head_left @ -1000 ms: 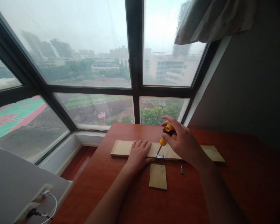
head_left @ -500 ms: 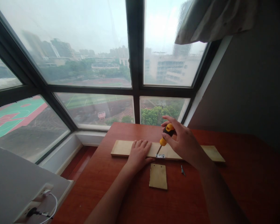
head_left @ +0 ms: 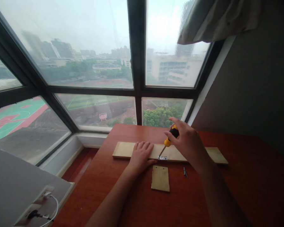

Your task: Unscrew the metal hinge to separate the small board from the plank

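A long pale wooden board (head_left: 121, 149) lies across the table. My left hand (head_left: 142, 154) rests flat on it, fingers stretched over the top and thumb along the near edge. In my right hand (head_left: 186, 138) is a yellow and black screwdriver (head_left: 167, 142), tilted with its tip down at the left end of a small metal hinge (head_left: 163, 158). The hinge sits at the board's near edge; whether a screw is under the tip is too small to tell. Closer to me lies a small wooden plate (head_left: 160, 179) with two holes, and right of it a few loose screws (head_left: 185, 172).
The reddish-brown table (head_left: 137, 205) reaches to large windows with a dark frame (head_left: 138, 91). A grey wall (head_left: 246, 88) stands on the right, with a curtain (head_left: 217, 22) above. Cables run from a wall socket (head_left: 34, 214) at lower left.
My right hand has shifted slightly right and turned around the screwdriver, whose handle leans further right. The tip stays at the hinge. My left hand and the board have not moved.
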`<state>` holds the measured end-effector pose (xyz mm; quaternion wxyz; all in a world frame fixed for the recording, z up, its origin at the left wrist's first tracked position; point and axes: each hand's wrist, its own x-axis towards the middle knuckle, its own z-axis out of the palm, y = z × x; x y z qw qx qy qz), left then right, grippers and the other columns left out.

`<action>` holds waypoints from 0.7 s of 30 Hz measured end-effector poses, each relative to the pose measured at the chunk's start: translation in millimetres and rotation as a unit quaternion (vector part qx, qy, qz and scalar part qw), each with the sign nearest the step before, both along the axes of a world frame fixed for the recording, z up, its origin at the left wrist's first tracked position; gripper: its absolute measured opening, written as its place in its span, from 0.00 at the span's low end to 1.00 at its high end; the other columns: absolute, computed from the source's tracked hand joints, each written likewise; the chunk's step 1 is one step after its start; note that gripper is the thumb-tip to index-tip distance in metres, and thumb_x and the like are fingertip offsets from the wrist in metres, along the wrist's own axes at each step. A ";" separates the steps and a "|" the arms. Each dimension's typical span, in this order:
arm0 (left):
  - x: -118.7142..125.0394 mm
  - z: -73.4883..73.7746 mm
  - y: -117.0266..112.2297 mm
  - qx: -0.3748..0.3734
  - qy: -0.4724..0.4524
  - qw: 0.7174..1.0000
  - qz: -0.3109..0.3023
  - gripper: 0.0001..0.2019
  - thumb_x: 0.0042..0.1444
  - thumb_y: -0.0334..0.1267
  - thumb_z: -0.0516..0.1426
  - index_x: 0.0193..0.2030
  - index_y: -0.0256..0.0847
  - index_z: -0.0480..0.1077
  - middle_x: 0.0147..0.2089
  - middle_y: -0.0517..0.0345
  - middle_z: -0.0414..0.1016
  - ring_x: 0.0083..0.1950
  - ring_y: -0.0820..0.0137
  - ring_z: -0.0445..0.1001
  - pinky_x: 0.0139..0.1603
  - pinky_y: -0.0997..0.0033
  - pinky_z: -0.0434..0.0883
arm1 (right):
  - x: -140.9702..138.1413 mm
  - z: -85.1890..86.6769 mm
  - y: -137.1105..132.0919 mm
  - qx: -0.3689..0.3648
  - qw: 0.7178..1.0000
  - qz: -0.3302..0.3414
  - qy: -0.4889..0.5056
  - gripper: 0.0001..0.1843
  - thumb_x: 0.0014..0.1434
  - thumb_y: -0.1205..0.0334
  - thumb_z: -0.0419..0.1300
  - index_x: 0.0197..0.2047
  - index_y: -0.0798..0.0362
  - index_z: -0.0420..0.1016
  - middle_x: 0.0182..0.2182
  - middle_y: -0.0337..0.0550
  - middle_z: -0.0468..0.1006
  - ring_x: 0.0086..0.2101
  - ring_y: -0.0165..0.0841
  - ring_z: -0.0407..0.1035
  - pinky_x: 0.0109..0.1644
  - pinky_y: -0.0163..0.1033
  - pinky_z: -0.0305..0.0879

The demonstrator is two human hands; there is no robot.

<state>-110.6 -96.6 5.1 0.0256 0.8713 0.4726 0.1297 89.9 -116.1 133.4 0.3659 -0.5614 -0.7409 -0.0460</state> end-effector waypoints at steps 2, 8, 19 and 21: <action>0.3 0.3 0.0 -0.002 0.000 1.000 0.000 0.35 0.50 0.55 0.62 0.62 0.47 0.60 0.63 0.50 0.64 0.62 0.53 0.59 0.64 0.50 0.52 | -0.5 -0.1 0.4 0.003 1.000 -0.005 0.000 0.25 0.60 0.55 0.59 0.59 0.55 0.66 0.43 0.52 0.78 0.42 0.46 0.73 0.46 0.51 0.70; 1.0 1.5 0.1 -0.002 0.001 1.000 0.002 0.35 0.50 0.55 0.62 0.62 0.47 0.60 0.63 0.49 0.64 0.62 0.52 0.59 0.64 0.50 0.52 | -8.5 5.3 -8.1 -0.038 0.991 0.100 0.077 0.28 0.57 0.65 0.58 0.61 0.50 0.60 0.49 0.47 0.75 0.46 0.38 0.71 0.52 0.46 0.68; 0.4 0.2 0.3 0.006 -0.002 1.000 -0.001 0.33 0.50 0.55 0.62 0.61 0.47 0.61 0.62 0.50 0.64 0.62 0.53 0.59 0.64 0.50 0.53 | -12.3 4.9 -8.9 -0.029 0.998 0.049 0.006 0.21 0.60 0.57 0.56 0.57 0.49 0.64 0.44 0.47 0.75 0.40 0.41 0.72 0.44 0.48 0.70; 0.5 0.5 0.4 0.006 -0.001 1.000 0.000 0.33 0.50 0.55 0.61 0.61 0.48 0.60 0.62 0.50 0.64 0.62 0.53 0.59 0.64 0.50 0.53 | -12.4 5.8 -8.9 -0.020 0.997 0.074 0.030 0.24 0.59 0.59 0.57 0.58 0.49 0.63 0.46 0.46 0.75 0.43 0.40 0.72 0.46 0.47 0.70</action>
